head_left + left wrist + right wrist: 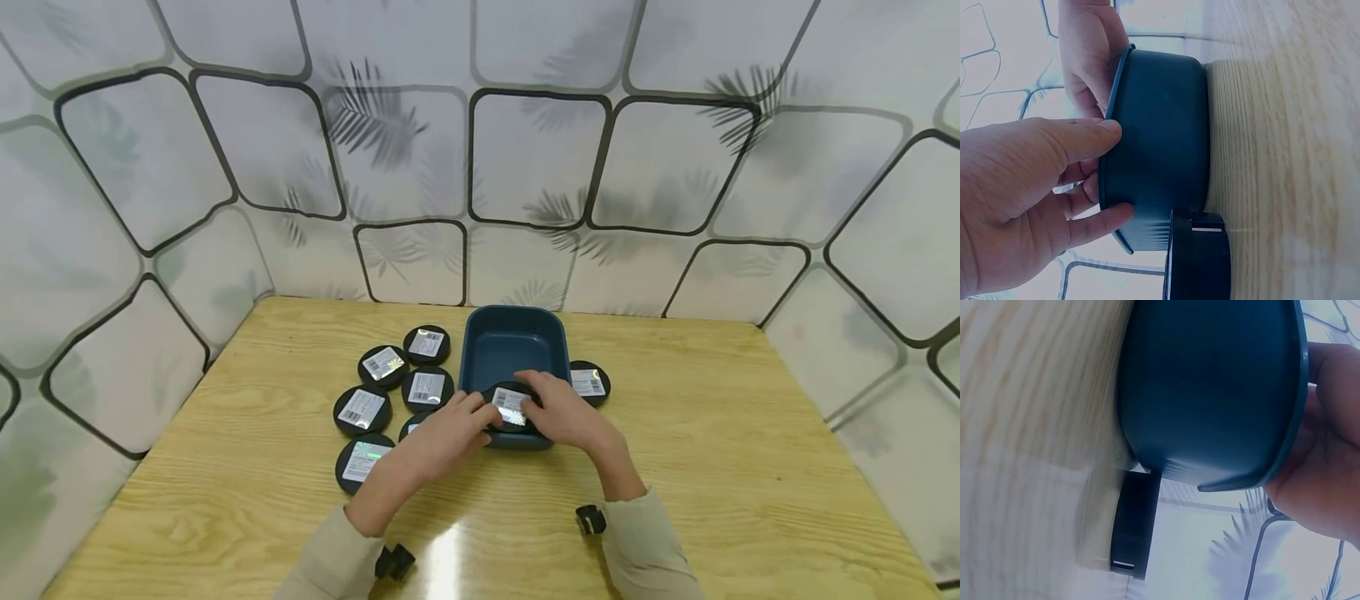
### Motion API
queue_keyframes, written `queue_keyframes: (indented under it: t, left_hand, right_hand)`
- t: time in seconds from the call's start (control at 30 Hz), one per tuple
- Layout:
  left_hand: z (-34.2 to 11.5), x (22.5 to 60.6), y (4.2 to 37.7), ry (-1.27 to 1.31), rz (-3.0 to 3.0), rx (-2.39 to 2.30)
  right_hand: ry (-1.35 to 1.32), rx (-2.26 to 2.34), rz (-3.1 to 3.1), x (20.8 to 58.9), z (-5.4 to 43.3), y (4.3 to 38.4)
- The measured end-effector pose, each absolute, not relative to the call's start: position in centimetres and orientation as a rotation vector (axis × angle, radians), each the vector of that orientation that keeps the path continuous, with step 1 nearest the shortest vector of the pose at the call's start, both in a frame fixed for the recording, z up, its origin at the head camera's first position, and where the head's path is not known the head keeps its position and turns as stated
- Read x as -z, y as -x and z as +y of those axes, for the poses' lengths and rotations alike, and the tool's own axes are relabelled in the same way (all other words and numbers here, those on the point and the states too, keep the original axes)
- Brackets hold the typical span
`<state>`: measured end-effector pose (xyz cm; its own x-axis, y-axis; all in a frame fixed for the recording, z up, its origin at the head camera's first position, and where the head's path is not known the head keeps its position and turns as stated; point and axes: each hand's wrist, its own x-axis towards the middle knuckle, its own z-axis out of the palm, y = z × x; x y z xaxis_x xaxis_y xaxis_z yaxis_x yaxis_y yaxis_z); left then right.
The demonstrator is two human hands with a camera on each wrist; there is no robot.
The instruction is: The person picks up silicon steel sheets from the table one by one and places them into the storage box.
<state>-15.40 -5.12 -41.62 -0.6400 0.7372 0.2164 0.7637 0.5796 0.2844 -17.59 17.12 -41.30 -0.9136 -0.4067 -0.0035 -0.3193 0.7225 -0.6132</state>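
Observation:
A round black case (512,406) with a white label lies over the near end of a dark blue rectangular bin (525,442). My left hand (450,433) grips the case's left side, and my right hand (566,410) holds it from the right, fingers curled at its edge. In the left wrist view, the left thumb (1100,134) and a fingertip overlap the bin's rim. The right wrist view shows the right hand (1329,444) just beyond the rim, its fingertips hidden behind the bin wall.
Several similar labelled black cases (362,410) lie left of the bin, one partly under the left forearm. Another black case (590,382) sits against the bin's right side. All stand on a wooden table (712,467), with a patterned curtain (540,158) behind.

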Motion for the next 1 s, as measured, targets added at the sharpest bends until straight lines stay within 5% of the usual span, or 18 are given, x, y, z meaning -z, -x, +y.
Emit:
queue_keyframes:
  t: [1.0]
  left_hand:
    - [-5.0,41.5,15.2,1.259,-2.654,0.452]
  right_hand:
    - [0.578,0.957,2.767,41.1,15.8,17.1]
